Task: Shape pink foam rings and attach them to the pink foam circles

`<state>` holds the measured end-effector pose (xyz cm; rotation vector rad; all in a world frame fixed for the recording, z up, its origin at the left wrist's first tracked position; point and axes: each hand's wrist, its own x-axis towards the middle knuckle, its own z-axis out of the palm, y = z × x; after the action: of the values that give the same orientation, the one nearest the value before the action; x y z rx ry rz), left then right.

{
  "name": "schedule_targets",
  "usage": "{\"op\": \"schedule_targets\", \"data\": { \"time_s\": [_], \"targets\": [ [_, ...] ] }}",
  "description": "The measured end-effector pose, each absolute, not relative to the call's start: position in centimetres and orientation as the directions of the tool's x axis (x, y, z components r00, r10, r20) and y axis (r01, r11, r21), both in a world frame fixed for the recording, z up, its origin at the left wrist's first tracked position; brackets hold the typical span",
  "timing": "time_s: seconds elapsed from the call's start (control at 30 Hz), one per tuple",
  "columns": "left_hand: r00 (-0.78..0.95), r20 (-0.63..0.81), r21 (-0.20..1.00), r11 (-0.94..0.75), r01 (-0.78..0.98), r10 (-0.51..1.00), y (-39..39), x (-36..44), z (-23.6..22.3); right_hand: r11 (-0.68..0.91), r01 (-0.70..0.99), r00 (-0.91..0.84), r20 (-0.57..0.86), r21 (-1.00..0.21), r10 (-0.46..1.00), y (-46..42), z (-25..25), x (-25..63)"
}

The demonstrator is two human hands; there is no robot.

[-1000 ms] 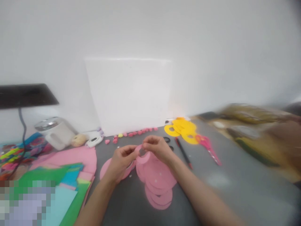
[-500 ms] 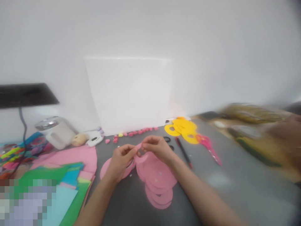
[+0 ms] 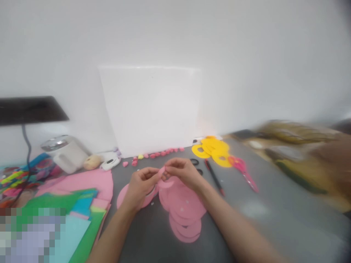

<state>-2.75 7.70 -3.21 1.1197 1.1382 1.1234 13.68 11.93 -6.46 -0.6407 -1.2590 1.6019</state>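
Between the fingertips of my left hand (image 3: 144,184) and my right hand (image 3: 182,173) is a pink paper ring (image 3: 166,183), pinched from both sides at its upper edge. Both hands are closed on it, and the fingertips almost meet. Just beneath lies a heap of pink paper circles (image 3: 186,204), overlapping toward the front. More pink paper (image 3: 123,193) shows partly behind my left hand and wrist. Black scissor handles (image 3: 195,162) peek out beyond my right hand, with the blades hidden.
Yellow paper rings (image 3: 214,148), pink scissors (image 3: 242,171) and a black and red pen (image 3: 214,177) lie to the right. Coloured paper sheets (image 3: 82,204) pile up at left, near a white mug-like container (image 3: 67,155). A white board (image 3: 153,109) leans on the wall behind small pink pieces (image 3: 164,152).
The pink ring's held edge has shifted slightly between my fingertips. Both hands stay nearly in place, and the things on the table have not moved.
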Motion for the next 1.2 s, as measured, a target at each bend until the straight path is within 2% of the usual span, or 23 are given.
{"op": "schedule_targets", "data": {
  "time_s": [0.27, 0.6, 0.97, 1.1, 1.2],
  "targets": [
    [0.066, -0.085, 0.996, 0.088, -0.035, 0.994, 7.72, -2.78, -3.49, 0.001, -0.353, -0.394, 0.15, -0.936, 0.907, 11.94, -6.31, 13.59],
    [0.063, -0.086, 0.994, 0.09, -0.068, 0.994, 7.77, -2.95, -3.56, -0.029, -0.363, -0.41, 0.132, -0.931, 0.902, 12.02, -6.41, 13.76],
    [0.083, -0.058, 0.998, 0.058, -0.002, 0.995, 7.75, -2.86, -3.89, -0.007, -0.327, -0.446, 0.148, -0.945, 0.883, 11.86, -6.27, 13.7],
    [0.04, 0.027, 0.995, -0.03, 0.09, 0.999, 7.66, -2.79, -3.63, -0.005, -0.331, -0.443, 0.151, -0.944, 0.884, 12.0, -6.39, 13.76],
    [0.018, 0.14, 0.962, -0.14, 0.235, 0.99, 7.68, -2.89, -3.66, 0.008, -0.276, -0.421, 0.129, -0.961, 0.898, 11.98, -6.15, 13.9]
  ]
}}
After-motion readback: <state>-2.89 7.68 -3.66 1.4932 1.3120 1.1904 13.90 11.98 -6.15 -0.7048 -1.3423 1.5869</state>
